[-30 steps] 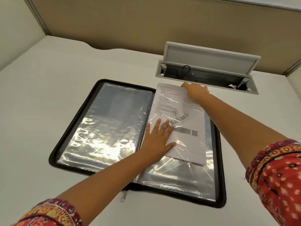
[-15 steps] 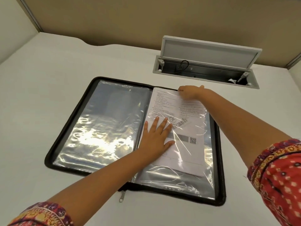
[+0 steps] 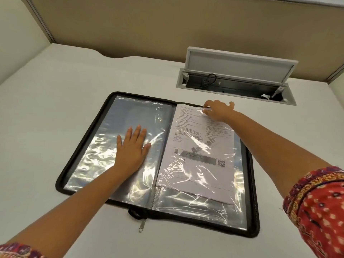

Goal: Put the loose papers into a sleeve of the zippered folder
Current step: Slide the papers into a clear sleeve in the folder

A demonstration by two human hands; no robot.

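The black zippered folder (image 3: 83,144) lies open flat on the white desk. The printed papers (image 3: 197,155) sit inside the clear sleeve (image 3: 193,203) on the right side, their lower edge a little above the sleeve's bottom. My right hand (image 3: 217,111) rests at the sleeve's top edge, fingers curled on the plastic and the papers' top. My left hand (image 3: 132,148) lies flat, fingers spread, on the left clear sleeve (image 3: 100,157), holding nothing.
A grey cable hatch (image 3: 236,81) with its lid raised is set into the desk just behind the folder. Beige partition panels (image 3: 167,30) close the back and sides. The folder's zipper pull (image 3: 141,226) hangs off its near edge.
The papers have slid further down into the right sleeve. My left hand left the papers and moved onto the left sleeve. My right hand stayed at the top edge.
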